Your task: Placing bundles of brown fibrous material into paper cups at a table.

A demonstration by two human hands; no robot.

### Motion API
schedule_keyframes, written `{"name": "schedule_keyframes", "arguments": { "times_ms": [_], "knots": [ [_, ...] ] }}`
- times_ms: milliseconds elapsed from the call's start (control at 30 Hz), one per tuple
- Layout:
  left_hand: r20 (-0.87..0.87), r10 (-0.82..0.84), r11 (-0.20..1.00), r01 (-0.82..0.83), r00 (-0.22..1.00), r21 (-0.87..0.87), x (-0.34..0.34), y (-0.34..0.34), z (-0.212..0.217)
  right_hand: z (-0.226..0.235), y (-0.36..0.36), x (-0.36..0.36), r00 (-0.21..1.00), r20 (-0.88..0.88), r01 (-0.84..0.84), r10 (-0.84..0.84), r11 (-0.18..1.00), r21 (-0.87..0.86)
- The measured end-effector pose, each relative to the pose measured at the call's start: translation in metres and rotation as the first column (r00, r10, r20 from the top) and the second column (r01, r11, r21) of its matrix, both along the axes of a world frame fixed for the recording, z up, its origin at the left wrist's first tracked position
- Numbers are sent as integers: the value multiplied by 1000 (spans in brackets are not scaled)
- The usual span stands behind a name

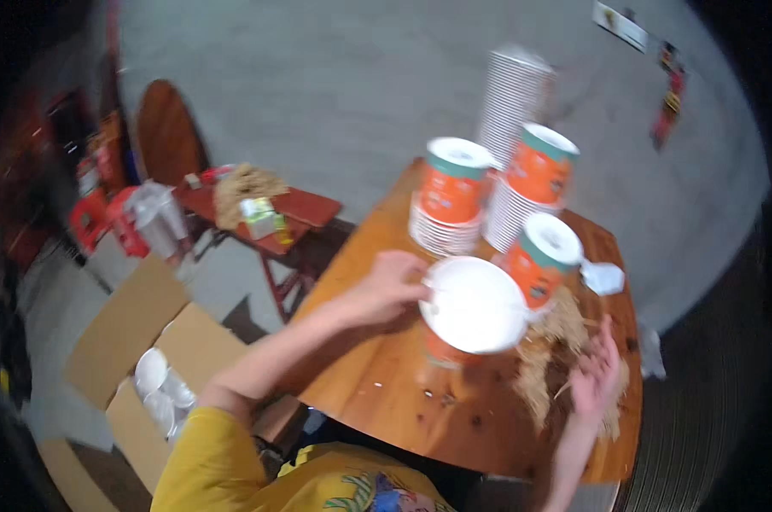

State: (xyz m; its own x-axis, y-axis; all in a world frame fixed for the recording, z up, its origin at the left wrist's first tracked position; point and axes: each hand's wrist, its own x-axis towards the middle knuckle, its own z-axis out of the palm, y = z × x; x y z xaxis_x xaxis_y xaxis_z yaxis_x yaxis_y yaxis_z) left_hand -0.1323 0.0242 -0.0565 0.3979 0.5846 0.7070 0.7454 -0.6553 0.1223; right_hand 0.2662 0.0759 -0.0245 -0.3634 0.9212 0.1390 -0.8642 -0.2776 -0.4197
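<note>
My left hand [394,288] pinches the near-left rim of a paper cup [474,305] with a white inside and an orange outer wall. The cup's mouth faces up toward me, and no contents show in it. To its right, my right hand [597,371] hovers beside a heap of tan dried shreds [538,358], fingers apart; no object shows in it. Behind the held cup stand an orange and green paper cup [533,273] upside down, and two nested stacks topped by similar cups, a left one [451,192] and a right one [535,171].
A tall stack of white cups [509,102] rises at the wooden table's [386,375] far end. White crumpled plastic [603,277] lies by the right edge. An open cardboard box [200,346] holding wrapped white cups is at left. Beyond it, a red bench [305,207] carries more tan shreds.
</note>
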Motion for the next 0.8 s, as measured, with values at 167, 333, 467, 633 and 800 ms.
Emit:
{"name": "schedule_keyframes", "arguments": {
  "times_ms": [167,333,467,633,800],
  "knots": [
    [-20,77,989,-79,997,-128,-14,-5,5,9,-16,-14,992,-57,-110,117,987,120],
    [-1,56,983,-56,998,-172,-3,0,9,-1,-27,-4,925,322,100,-200,948,303],
    [8,96,988,-94,995,-125,5,-11,27,9,-36,-8,880,384,127,-280,917,379],
    [267,54,939,42,962,-340,72,-29,46,19,-39,-31,471,509,212,-721,653,727],
    [40,61,847,-30,997,-531,111,-27,44,20,-40,-47,867,313,195,-387,842,502]
  ]
}}
